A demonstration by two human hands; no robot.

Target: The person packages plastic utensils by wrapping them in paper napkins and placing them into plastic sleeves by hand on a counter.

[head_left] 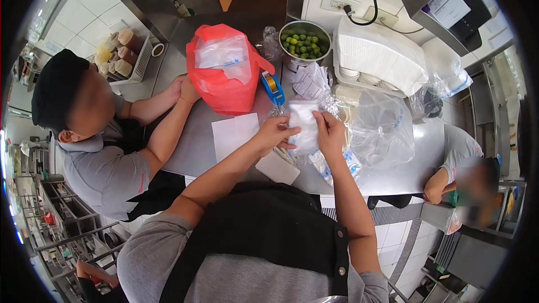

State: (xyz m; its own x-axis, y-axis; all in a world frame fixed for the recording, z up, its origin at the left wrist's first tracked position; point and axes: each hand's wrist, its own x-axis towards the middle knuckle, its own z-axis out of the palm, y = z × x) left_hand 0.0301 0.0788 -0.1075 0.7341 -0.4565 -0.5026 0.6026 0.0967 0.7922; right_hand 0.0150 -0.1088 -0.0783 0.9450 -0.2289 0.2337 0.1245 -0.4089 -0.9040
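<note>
A small white plastic packet (304, 126) is held up over the steel counter, pinched from both sides; what is inside it I cannot make out. My left hand (274, 134) grips its left edge with thumb and fingers. On the upper right edge, my right hand (329, 129) has its thumb and fingers closed. Just beyond the packet lie crumpled printed receipts (310, 83) and a blue tape dispenser (273, 88). Below my hands are a white-and-blue plastic pack (336, 165) and a pale flat piece (277, 168) near the counter's front edge.
A co-worker at left has hands on a red plastic bag (222, 73). A pot of green limes (305, 45) stands behind, beside wrapped white containers (379, 50). Clear plastic bags (382, 129) cover the right side. White paper (231, 134) lies left. Another person stands far right.
</note>
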